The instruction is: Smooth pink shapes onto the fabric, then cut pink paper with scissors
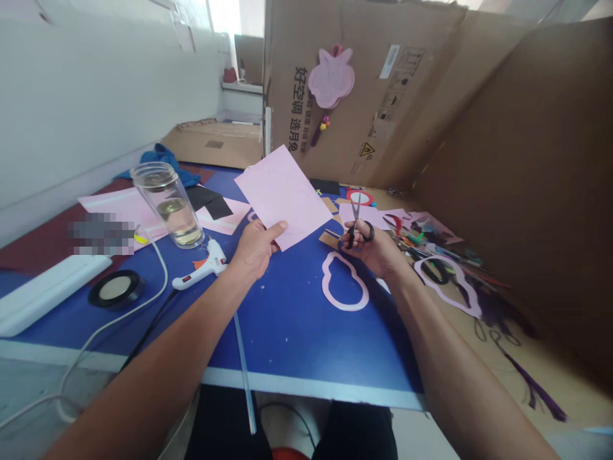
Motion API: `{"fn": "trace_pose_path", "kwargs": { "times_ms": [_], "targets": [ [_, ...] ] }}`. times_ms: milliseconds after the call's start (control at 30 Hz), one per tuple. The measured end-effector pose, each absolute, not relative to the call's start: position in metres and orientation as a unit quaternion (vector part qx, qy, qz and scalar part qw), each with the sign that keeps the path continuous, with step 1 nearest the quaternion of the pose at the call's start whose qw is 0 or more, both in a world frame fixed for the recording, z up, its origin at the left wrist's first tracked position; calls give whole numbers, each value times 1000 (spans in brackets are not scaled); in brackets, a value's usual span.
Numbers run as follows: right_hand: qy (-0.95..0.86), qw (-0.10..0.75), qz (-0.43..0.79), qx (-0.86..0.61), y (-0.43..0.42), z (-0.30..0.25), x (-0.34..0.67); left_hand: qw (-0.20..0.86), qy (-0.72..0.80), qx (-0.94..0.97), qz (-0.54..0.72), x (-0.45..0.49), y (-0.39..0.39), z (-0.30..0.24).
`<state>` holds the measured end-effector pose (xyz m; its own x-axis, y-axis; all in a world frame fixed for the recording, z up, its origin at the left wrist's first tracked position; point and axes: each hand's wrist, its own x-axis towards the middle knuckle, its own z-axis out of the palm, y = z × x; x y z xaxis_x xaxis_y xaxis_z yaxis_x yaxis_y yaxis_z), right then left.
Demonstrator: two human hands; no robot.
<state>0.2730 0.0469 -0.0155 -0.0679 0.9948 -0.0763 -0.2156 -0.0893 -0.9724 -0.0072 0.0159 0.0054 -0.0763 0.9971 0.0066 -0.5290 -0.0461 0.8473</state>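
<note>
A pale pink sheet of paper [287, 195] is pinched at its lower corner by my left hand [258, 248], thumb on top, and held up tilted above the blue table. My right hand [371, 246] grips black-handled scissors [357, 217], their blades pointing up and away from me. The scissors are to the right of the sheet and apart from it. Below my right hand, a pink gourd-shaped paper outline [327, 287] lies flat on the table. Another such outline [472, 300] rests beyond my right forearm.
At left are a white glue gun [201, 271], a glass jar [175, 214] of pale liquid, a roll of black tape [112, 291] and a white power strip [52, 287]. A clear glue stick [244, 370] overhangs the front edge. Cardboard walls [364, 83] enclose the back and right.
</note>
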Motion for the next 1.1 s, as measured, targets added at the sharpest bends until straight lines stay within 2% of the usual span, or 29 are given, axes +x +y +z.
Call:
{"fn": "trace_pose_path", "kwargs": {
  "times_ms": [100, 267, 767, 1100],
  "targets": [
    [-448, 509, 595, -430, 46, -12, 267, 595, 353, 335, 640, -7, 16, 5],
    [-468, 549, 564, -402, 47, -13, 260, 593, 359, 347, 632, -5, 16, 3],
    [-447, 542, 604, -377, 56, -21, 258, 569, 381, 371, 627, -4, 18, 0],
    [-439, 597, 524, -419, 56, -17, 273, 561, 389, 371, 630, -5, 21, -1]
  ]
}}
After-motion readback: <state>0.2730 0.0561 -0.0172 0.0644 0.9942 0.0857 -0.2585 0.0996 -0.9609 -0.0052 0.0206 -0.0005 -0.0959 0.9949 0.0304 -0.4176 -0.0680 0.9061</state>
